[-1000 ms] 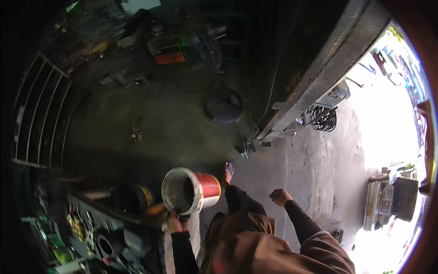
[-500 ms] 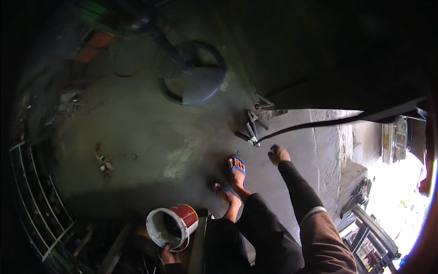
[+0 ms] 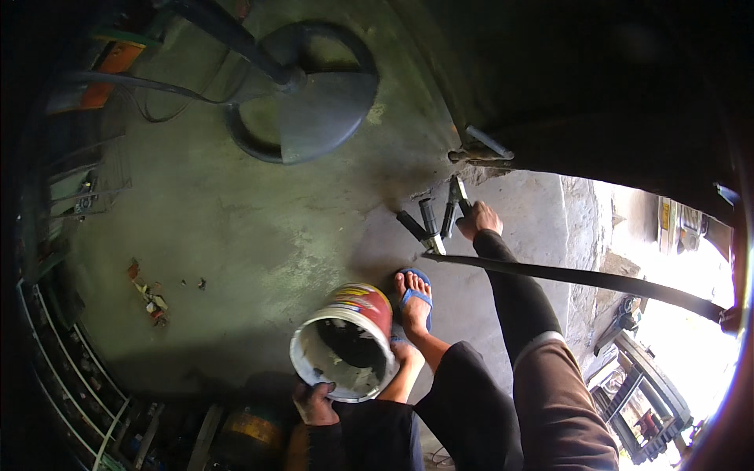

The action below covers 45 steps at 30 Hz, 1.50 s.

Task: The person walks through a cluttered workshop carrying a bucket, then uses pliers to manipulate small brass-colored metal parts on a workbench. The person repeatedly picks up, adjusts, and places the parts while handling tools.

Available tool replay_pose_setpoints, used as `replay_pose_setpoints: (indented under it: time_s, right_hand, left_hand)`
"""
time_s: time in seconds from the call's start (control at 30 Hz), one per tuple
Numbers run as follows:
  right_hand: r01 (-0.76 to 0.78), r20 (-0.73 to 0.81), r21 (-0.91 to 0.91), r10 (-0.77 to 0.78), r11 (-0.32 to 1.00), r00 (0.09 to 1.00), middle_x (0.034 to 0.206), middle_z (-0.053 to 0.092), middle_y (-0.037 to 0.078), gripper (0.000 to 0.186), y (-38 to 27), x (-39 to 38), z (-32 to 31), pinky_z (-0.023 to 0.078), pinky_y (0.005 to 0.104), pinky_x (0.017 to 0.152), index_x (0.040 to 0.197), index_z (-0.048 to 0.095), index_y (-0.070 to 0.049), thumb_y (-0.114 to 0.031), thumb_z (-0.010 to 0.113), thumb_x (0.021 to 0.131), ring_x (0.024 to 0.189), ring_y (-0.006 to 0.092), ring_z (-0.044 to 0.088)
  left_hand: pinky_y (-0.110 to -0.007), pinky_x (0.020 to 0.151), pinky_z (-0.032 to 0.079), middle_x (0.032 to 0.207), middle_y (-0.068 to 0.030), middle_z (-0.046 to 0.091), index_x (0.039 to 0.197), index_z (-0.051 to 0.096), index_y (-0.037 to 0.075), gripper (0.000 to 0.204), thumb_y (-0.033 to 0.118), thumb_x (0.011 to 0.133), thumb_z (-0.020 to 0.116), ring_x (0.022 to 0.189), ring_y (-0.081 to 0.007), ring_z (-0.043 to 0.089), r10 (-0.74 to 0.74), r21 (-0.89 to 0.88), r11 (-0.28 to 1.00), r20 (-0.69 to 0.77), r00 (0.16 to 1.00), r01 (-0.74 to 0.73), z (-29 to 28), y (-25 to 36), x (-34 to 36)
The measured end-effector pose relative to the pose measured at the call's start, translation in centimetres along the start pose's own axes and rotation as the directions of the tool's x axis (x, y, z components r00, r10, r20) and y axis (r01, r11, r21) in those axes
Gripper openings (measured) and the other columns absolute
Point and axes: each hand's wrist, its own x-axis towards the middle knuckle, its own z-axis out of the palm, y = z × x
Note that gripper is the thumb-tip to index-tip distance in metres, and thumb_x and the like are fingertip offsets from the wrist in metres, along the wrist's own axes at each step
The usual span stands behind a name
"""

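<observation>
My left hand (image 3: 314, 402) grips the rim of a red and white plastic bucket (image 3: 369, 306), tilted so that its stained inside shows. My right hand (image 3: 479, 218) reaches forward, closed on a metal clamp with dark handles (image 3: 462, 200). Just left of it hangs or lies a second clamp (image 3: 432, 235) with black grips, crossed at its lower end by a long black strap or cable (image 3: 573, 279). Below these, my sandalled foot (image 3: 412, 302) is on the concrete floor (image 3: 259, 235).
A dark round steering-wheel-like object (image 3: 330, 118) on a post stands ahead. A metal rack (image 3: 78, 369) is at lower left, small debris (image 3: 149, 294) lies on the floor, a dark panel (image 3: 597, 118) overhangs upper right, and a metal frame (image 3: 644, 392) stands beside the bright opening.
My right hand has moved forward onto the clamp. The bucket in my left hand has moved up and right and tilted towards me. The view has turned toward the clamps and post.
</observation>
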Motion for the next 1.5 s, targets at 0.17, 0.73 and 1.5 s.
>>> replay_pose_setpoints:
  time_s: [0.17,0.73,1.5]
  right_hand:
    - [-0.097,0.266,0.437,-0.025,0.894,0.964,0.082,0.07,0.02,0.031,2.3,-8.8,-6.3,0.057,0.0471,0.069,0.086,0.064,0.0,-0.027,0.073,0.077,0.07,0.0338,0.07]
    - [0.31,-0.179,0.924,-0.464,0.222,0.867,0.108,0.07,0.01,0.023,6.1,-42.2,-36.6,0.039,0.0437,0.107,0.083,0.076,-0.012,0.008,0.069,0.075,0.12,0.0346,0.055]
    - [0.208,-0.855,0.412,-0.297,-0.887,0.426,0.092,0.066,0.008,0.019,-16.2,-53.0,-88.4,0.058,0.0373,0.084,0.099,0.062,-0.003,-0.005,0.061,0.081,0.086,0.0241,0.067]
  left_hand:
    - [-0.036,0.085,0.053,0.106,-0.0085,0.07,0.116,0.068,-0.003,0.053,0.012,0.066,0.067,0.096,-0.0227,0.065,0.13,0.22,0.963,0.127,0.983,-0.156,0.1,5.1,-6.9]
    - [-0.045,0.103,0.05,0.131,-0.0223,0.067,0.131,0.063,0.001,0.064,0.022,0.071,0.07,0.119,-0.0397,0.065,0.48,0.477,0.7,0.237,0.845,-0.531,-11.4,17.2,-21.3]
    - [-0.051,0.091,0.051,0.128,-0.0179,0.066,0.133,0.063,0.006,0.051,0.046,0.102,0.051,0.109,-0.0363,0.064,0.472,0.576,0.741,-0.082,0.878,-0.345,-17.8,19.6,-21.0]
